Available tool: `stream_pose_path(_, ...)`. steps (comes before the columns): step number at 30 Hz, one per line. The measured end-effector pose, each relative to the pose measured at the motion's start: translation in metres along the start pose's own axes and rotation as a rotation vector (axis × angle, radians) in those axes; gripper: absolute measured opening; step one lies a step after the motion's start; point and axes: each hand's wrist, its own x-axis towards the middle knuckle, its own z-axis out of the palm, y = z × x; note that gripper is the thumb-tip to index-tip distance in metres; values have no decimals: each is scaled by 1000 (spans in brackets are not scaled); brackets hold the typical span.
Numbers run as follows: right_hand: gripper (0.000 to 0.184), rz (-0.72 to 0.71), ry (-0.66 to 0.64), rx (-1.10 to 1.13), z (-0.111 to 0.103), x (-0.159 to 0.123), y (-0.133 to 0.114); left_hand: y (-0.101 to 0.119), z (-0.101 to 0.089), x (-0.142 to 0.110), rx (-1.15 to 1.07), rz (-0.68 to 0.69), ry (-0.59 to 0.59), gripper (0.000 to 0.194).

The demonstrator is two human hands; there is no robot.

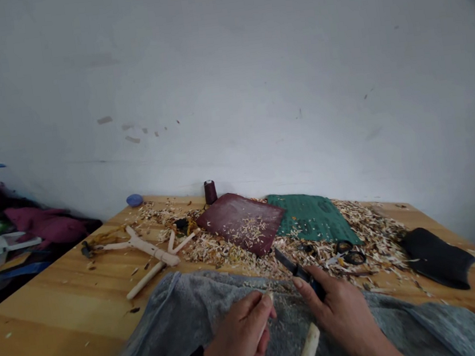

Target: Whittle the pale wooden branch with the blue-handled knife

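My left hand (240,339) is shut on a thin pale wooden stick (262,325), whose tip shows above my fingers. My right hand (343,315) grips a small knife (294,266) with a dark handle, its blade pointing up and left over the shavings. A peeled pale stick (306,353) sticks out below my right hand, and I cannot tell whether either hand holds it. A grey cloth (234,294) covers my lap beneath both hands.
Wood shavings (211,245) cover the wooden table (51,316). On them lie a maroon leather pad (241,224), a green mat (311,218), black scissors (351,253), a black leather piece (438,257) and forked peeled branches (149,252). A dark thread spool (210,191) stands by the white wall.
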Motion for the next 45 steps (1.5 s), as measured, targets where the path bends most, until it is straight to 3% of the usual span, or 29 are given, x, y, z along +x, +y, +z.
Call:
stream_pose_path(7, 48, -28, -8, 5, -1, -1, -3, -9, -2, 9, -40, -23, 35, 30)
stream_pose_path(13, 42, -91, 127, 24, -2, -1, -2, -12, -5, 14, -145, -53, 122, 22)
stream_pose_path(18, 28, -203, 260, 339, -12, -9, -1, -10, -14, 19, -229, 2, 171, 26)
stream_pose_path(23, 32, -286, 310, 551, -17, -12, -5, -10, -19, 24, -253, -4, 202, 28)
stream_pose_path(29, 33, -242, 344, 519, -11, -7, -8, -7, -17, 22, -215, 14, 220, 27)
stream_pose_path(34, 42, -185, 447, 538, -13, -9, -10, -5, -14, 21, -178, 22, 211, 26)
stream_pose_path(39, 33, -203, 451, 546, -17, -13, -11, -7, -13, 23, -170, 5, 199, 27)
stream_pose_path(45, 27, -174, 435, 345, -14, -9, 0, -8, -15, 20, -187, -62, 131, 41)
